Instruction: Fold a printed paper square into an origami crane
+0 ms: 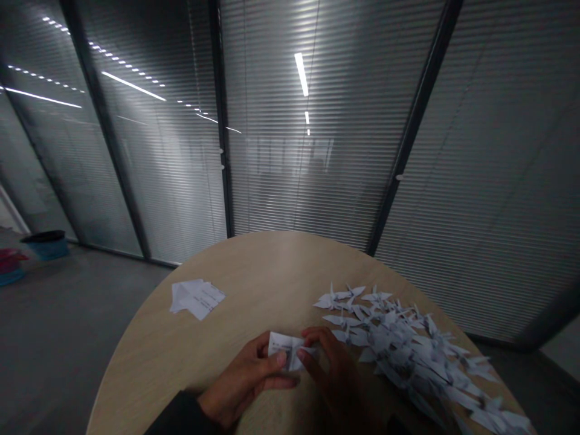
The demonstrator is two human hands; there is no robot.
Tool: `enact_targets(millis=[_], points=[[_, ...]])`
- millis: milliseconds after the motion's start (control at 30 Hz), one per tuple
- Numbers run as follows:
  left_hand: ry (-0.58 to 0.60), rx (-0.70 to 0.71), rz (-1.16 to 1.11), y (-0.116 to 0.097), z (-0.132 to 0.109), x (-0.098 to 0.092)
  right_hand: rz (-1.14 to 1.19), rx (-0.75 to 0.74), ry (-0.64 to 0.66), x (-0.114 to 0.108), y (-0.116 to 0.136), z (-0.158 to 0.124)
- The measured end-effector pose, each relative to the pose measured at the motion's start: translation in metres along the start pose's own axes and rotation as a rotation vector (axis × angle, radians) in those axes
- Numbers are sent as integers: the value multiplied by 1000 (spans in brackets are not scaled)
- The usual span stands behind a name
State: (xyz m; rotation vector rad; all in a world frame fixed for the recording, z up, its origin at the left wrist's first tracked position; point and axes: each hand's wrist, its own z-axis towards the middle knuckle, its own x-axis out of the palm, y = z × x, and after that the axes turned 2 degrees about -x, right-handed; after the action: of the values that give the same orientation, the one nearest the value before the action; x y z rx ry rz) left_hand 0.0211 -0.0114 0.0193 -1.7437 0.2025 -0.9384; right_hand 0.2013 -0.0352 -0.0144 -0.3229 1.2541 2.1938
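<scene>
White paper, printed, 1 folded piece (292, 347): held between the fingers of 2 hands, over the pale tabletop (276, 266). Left hand (251, 371): piece pinched at its left side, thumb laid across the printed face. Right hand (333, 365): thumb and forefinger brought to the right side; firmness of grip cannot be told, the hand being in shadow. Paper birds (394, 338), many, uncounted: heaped to the right of the right-hand fingers, the nearest just beside them. Loose printed papers (202, 296), overlapping: placed beyond and to the left of the left-hand fingers, well apart. Risks, as judged: a crease could be set askew if the piece is allowed to slip under the left thumb; thin paper could be torn by uneven pulling; nearby birds could be crushed by a rightward swing of the right hand.
</scene>
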Motion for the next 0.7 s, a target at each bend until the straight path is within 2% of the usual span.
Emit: enact_targets(millis=[133,300,433,700], points=[[13,17,37,2,3,-1,9,103,52,-3,5,1],[-101,73,231,9,14,-5,26,219,77,-4,11,2],[-166,77,320,13,17,-7,33,235,61,-6,17,3],[-220,58,241,15,19,-7,62,235,33,-3,15,1]])
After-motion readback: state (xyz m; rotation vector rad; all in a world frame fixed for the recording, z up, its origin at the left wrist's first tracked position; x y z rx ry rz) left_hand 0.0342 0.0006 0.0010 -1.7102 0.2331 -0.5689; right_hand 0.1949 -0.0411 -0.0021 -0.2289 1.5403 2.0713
